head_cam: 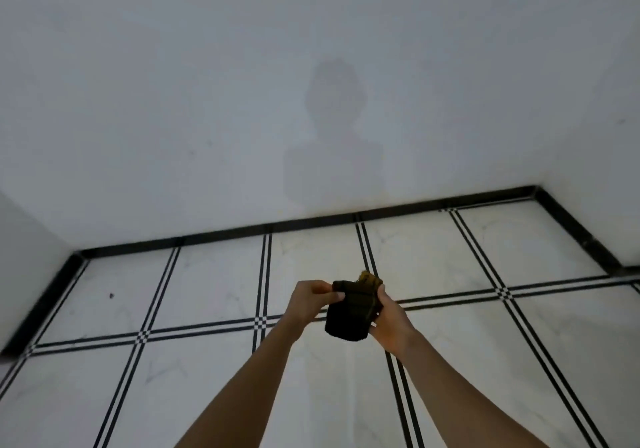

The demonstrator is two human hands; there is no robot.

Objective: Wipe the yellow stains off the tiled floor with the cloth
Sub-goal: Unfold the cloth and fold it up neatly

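A dark, bunched cloth (348, 319) with a yellow-stained patch at its top is held up in front of me, above the floor. My left hand (310, 300) pinches its upper left corner. My right hand (389, 316) grips its right side from below. The white marble-look tiled floor (214, 288) has black double lines between the tiles. I see no yellow stain on the visible tiles; a small dark speck (111, 296) lies on a tile at the left.
A black skirting strip (311, 222) runs along the foot of the white wall (242, 101) ahead and turns at both corners. My shadow falls on the wall. Open floor stretches to both sides of my arms.
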